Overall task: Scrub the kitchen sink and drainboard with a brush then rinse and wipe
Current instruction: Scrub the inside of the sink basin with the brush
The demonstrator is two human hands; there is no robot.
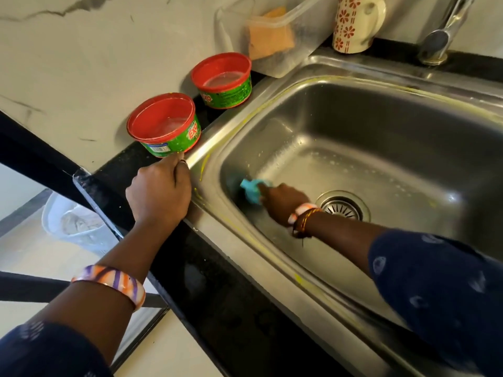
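Red-and-green tubs (166, 126), a possibly turquoise, blurred brush (251, 190), flowered cream mug (353, 23).

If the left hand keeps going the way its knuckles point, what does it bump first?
The left hand points up and away along the counter. First in line is the nearer red-rimmed tub, and its fingers look already at the tub's base, though contact is hard to judge.

Two red-and-green tubs stand on the black bench along the marble wall: near tub (165, 126) tilted, far tub (222, 80) upright, both open with pale contents inside. Behind them, a clear plastic box (275, 36) leans at the wall, orange sponge (269, 34) inside; a cream mug (356, 23) with red flowers stands just beside it. Below the bench edge, a pale basket (73, 224) on the floor, blurred.
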